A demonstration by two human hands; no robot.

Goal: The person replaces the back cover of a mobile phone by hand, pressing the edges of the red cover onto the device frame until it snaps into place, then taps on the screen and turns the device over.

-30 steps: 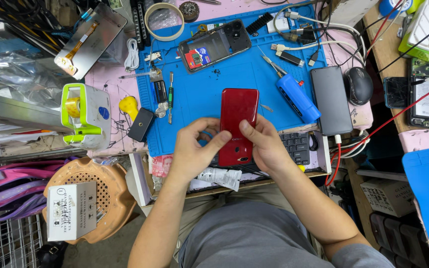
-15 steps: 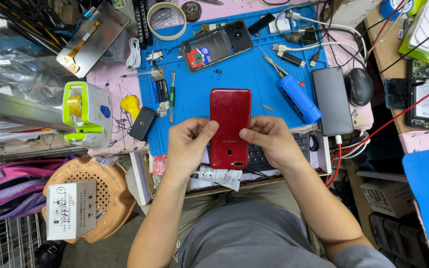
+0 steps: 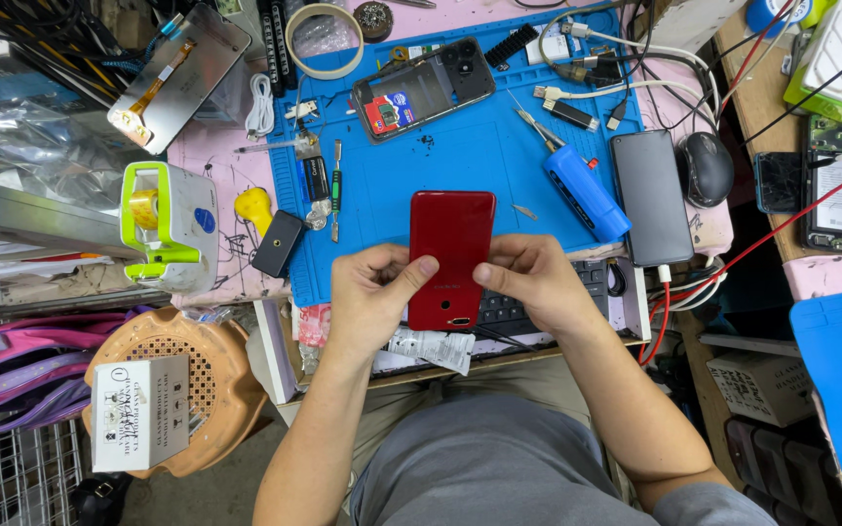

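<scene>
The red phone (image 3: 450, 255) lies back-up over the near edge of the blue mat (image 3: 392, 185). The left hand (image 3: 370, 297) and right hand (image 3: 530, 282) pinch its 2 long sides, thumbs pressed on its back, fingers curled underneath.

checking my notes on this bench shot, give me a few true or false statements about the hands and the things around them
1. Both hands hold the red phone by its sides. True: left hand and right hand grip it, thumbs on its back.
2. The red phone lies screen up. False: its plain red back faces the camera.
3. A black mouse sits right of the black phone. True.
4. The blue cylindrical tool is in the right hand. False: it lies on the blue mat, apart from both hands.
5. The ring of tape lies on the orange stool. False: it lies at the mat's far edge.
</scene>
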